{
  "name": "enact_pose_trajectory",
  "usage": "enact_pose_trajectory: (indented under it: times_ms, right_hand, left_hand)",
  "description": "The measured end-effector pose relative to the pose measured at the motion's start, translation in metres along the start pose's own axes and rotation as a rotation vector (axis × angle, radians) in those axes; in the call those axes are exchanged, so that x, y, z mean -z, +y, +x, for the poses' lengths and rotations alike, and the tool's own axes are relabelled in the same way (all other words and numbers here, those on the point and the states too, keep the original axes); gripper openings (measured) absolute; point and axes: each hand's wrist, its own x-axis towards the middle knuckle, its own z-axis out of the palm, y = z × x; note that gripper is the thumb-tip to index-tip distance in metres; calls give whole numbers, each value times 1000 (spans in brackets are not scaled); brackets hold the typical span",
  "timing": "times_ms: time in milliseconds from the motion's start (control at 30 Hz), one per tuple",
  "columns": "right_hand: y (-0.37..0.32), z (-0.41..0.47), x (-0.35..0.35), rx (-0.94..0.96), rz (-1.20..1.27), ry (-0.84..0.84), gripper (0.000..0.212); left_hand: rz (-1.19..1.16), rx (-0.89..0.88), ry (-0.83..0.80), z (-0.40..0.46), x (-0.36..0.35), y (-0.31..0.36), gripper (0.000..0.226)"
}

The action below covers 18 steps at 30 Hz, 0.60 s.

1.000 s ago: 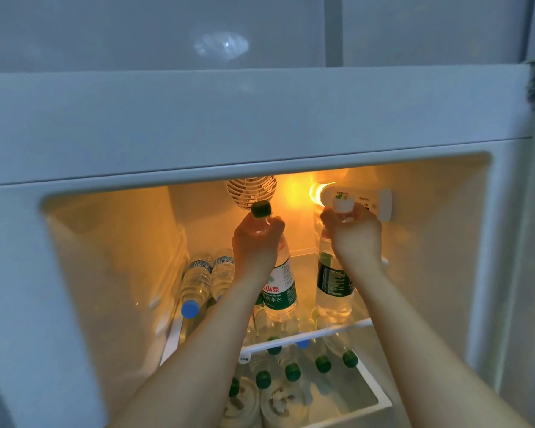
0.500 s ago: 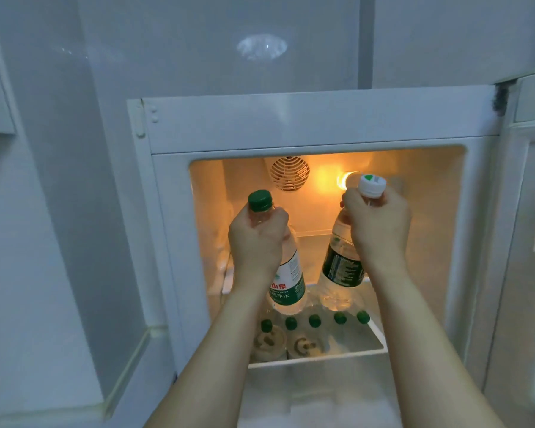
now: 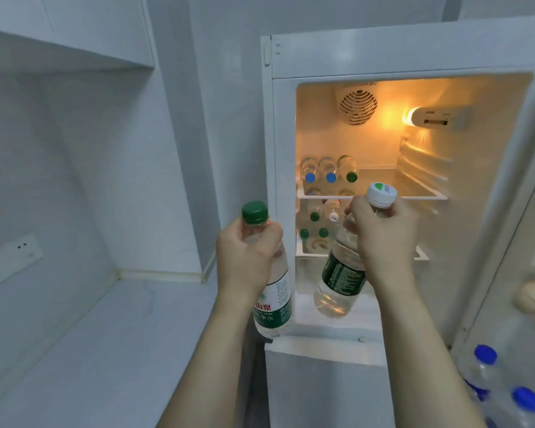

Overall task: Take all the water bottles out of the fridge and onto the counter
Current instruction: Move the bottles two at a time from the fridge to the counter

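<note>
Head view, left to right. Desk (image 3: pixel 99 350): pale, bare, under wall cabinet, just left of fridge (image 3: pixel 408 54). Left hand (image 3: pixel 247 261): closed round neck and shoulder of green-capped bottle (image 3: pixel 272 307), upright, out of fridge, hanging near desk's right edge, not yet set down. Right hand (image 3: pixel 383 239): closed round neck of white-capped bottle (image 3: pixel 340 279), tilted, base toward lower left, in front of open compartment. Fridge interior, lit: three bottles lying on upper shelf (image 3: pixel 420 197), caps outward, two blue, one green; more green-capped bottles on shelf below, count unclear behind right hand. Door, far right: blue-capped bottles (image 3: pixel 488 372) in lower rack. Progress, judged: early; many bottles left inside.

Risks, judged: neck-only grips, possibly cold wet plastic, so slipping and dropping; tilted bottle swinging against fridge frame on way left; bottle placed too near desk edge, then toppling; lying bottles rolling off shelf once neighbours removed.
</note>
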Motion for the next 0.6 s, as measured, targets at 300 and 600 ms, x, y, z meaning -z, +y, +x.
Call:
enact_pose_trajectory:
  times_ms: [300,600]
  right_hand:
    - [-19,-111,-12,-106,44,-160,23]
    - [-28,-168,-7,-202,92,-463,23]
  left_hand:
    - [220,85,209,-95,104,10,23]
    - [263,118,429,-175,133,39,12]
